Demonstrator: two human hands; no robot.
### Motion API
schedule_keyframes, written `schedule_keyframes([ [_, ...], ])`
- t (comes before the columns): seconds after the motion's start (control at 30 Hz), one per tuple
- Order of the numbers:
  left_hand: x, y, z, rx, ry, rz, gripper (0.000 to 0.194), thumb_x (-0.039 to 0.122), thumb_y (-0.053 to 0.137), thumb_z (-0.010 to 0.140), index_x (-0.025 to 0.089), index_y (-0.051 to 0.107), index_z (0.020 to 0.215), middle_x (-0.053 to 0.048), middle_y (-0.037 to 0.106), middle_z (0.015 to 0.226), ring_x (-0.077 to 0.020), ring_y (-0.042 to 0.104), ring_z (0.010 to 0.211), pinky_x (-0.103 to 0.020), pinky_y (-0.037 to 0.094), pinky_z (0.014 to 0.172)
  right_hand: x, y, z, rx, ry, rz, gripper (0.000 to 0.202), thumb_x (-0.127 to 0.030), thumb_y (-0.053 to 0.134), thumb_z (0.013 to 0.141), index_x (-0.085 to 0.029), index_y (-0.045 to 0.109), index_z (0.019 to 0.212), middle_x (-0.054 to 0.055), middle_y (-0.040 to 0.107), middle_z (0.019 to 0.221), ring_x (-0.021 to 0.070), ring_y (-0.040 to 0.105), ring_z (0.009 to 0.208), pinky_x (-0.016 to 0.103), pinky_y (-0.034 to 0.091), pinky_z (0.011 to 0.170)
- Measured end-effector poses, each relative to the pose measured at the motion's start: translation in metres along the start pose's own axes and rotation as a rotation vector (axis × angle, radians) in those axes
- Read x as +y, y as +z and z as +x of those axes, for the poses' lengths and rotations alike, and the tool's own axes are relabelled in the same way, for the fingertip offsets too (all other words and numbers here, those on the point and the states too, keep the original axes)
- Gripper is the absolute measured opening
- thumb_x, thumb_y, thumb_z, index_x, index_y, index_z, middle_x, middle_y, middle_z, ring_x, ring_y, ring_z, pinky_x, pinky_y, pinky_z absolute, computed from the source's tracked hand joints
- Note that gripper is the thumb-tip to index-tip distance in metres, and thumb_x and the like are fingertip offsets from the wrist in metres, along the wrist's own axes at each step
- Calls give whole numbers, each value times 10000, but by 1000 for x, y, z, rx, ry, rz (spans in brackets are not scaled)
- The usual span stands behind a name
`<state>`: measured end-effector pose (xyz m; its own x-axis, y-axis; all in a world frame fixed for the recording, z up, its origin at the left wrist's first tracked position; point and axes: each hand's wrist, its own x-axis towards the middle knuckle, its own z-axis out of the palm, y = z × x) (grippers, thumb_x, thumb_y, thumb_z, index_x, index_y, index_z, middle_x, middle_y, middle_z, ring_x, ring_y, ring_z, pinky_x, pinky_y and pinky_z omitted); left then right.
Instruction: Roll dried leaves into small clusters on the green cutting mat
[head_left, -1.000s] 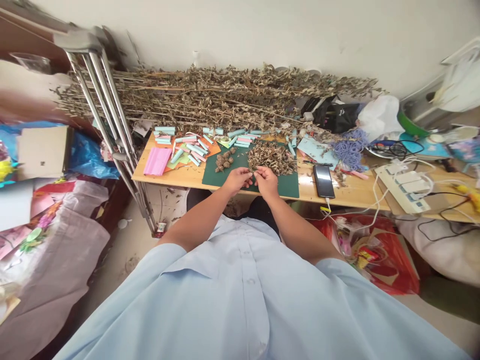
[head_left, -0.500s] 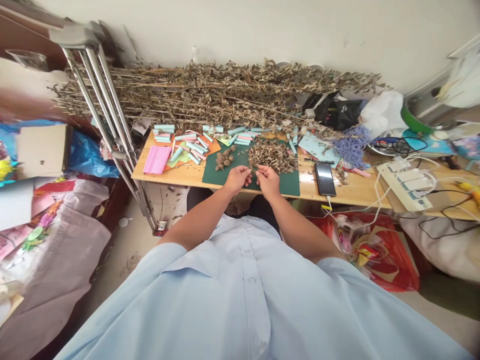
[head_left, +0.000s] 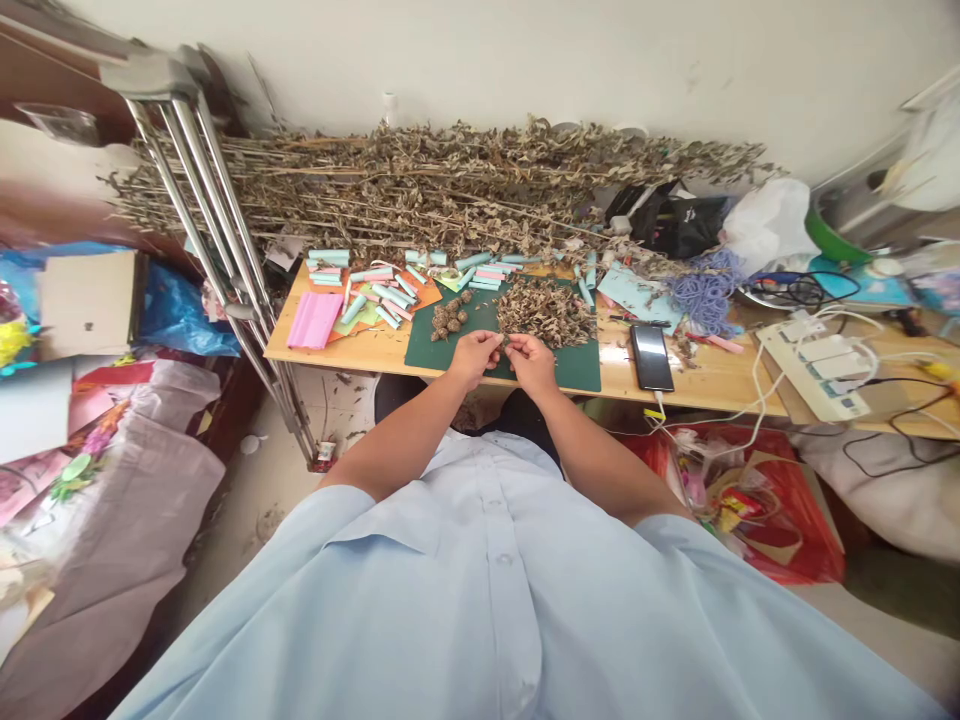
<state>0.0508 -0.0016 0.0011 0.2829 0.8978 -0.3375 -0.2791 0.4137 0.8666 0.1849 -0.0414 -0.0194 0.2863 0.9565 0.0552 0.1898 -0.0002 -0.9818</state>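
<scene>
My left hand point(head_left: 475, 358) and my right hand point(head_left: 534, 362) meet over the front of a green cutting mat point(head_left: 431, 375). Both are closed in a pinch, fingertips nearly touching around a small dark bit that looks like dried leaf, mostly hidden by the fingers. Just beyond my right hand lies a heap of crumbled dried leaves point(head_left: 547, 308). Several brown balls of rolled leaf point(head_left: 450, 315) sit together on the mat, beyond my left hand.
Long dried leafy stalks point(head_left: 420, 180) lie along the back of the table. Paper rolls point(head_left: 382, 290) and a pink paper stack point(head_left: 315, 320) are at left. A phone point(head_left: 652, 358), purple yarn point(head_left: 706, 290) and a power strip point(head_left: 814, 365) lie right. Metal crutches point(head_left: 217, 210) lean at left.
My right hand has moved slightly left, bringing its fingertips closer to those of my left hand. The leaf heap and the balls look the same.
</scene>
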Motion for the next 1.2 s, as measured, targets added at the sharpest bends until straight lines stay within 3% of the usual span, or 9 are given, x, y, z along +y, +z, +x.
schedule_keyframes([
  [0.3,2,-3,-3,-113,-13,113,237,346,734,865,128,644,858,20,544,529,-55,457,444,-174,280,439,-1,0,1,31,-9,-27,375,-400,693,745,-183,685,1051,21,697,849,115,549,564,286,513,552],
  [0.47,-1,-3,-3,-75,27,166,219,343,690,887,151,601,829,33,534,519,-60,441,428,-181,285,438,2,-1,2,20,-32,1,354,-362,692,743,-185,688,1049,14,698,862,102,547,550,269,495,538],
  [0.6,-1,-1,-5,-64,47,282,200,334,651,900,162,591,818,33,544,537,-62,448,438,-186,301,449,3,-3,4,42,47,140,377,-431,655,801,-205,664,1102,29,730,952,93,553,527,233,412,450],
  [0.8,6,2,-11,-136,138,510,197,297,612,888,159,590,749,38,522,510,-64,414,439,-204,296,460,2,-4,10,14,89,196,421,-399,735,739,-196,661,1101,-14,702,813,82,500,494,240,417,482],
  [1.03,12,6,-13,-190,47,452,99,221,672,822,136,625,806,47,522,517,-58,422,447,-207,297,492,0,-6,12,79,135,264,423,-407,750,718,-210,659,1081,-26,671,803,64,446,476,223,362,452],
  [1.2,12,6,-12,-168,41,455,74,184,649,815,141,608,770,52,516,515,-54,420,441,-204,290,485,-5,-7,11,106,168,316,415,-390,763,700,-219,660,1063,-31,668,818,50,452,456,201,313,408],
])
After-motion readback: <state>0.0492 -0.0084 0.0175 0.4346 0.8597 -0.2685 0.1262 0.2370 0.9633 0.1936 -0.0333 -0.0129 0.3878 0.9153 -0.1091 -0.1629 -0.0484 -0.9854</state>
